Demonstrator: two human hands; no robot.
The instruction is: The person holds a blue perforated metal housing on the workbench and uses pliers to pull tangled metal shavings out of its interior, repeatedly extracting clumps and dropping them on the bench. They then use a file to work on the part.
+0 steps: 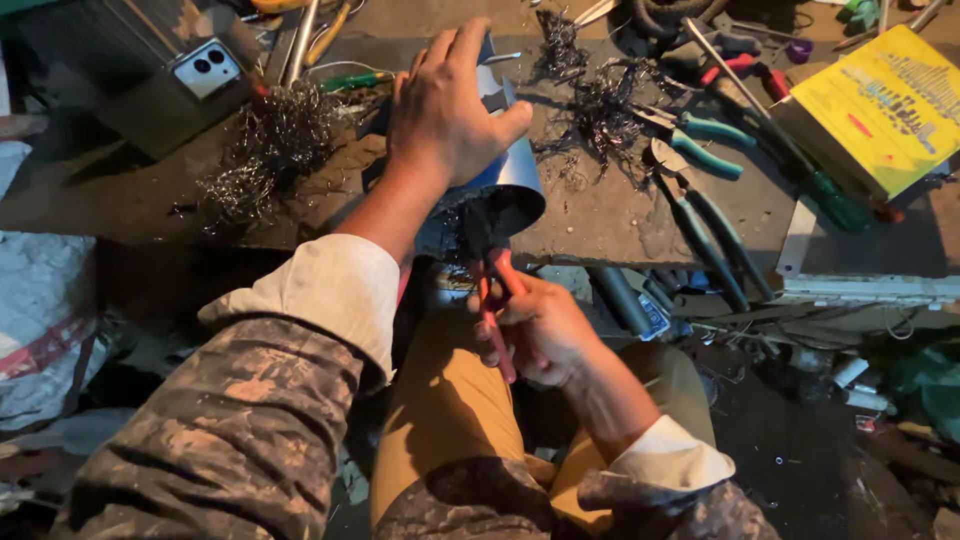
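Workbench (620, 215), dark and scarred, fills the upper frame; the person sits at its near edge, knees in tan trousers below.

Metal cylinder (505, 175), bluish-grey, lies tilted at the bench edge, open mouth toward the person. Left hand (445, 110) lies spread over the top of it, fingers draped across, thumb on the side, pressing it down.

Right hand (545, 335) is wrapped tight round the red handles of pliers (490, 265), whose nose is pushed into the cylinder's mouth, in among dark wire strands. Judged step: pulling or cutting wire out of the inside. The next pull likely calls for a firm hold-down from the left hand and a straight draw toward the body.

Around: tangle of fine wire (270, 150) to the left, another wire clump (600, 110) just right of the cylinder. Teal-handled pliers (705, 130) and long-handled cutters (710, 235) lie near; yellow box (885, 105) far right; phone (205, 68) upper left. Loose strands crowd the cylinder; the tool's tip is hidden inside.
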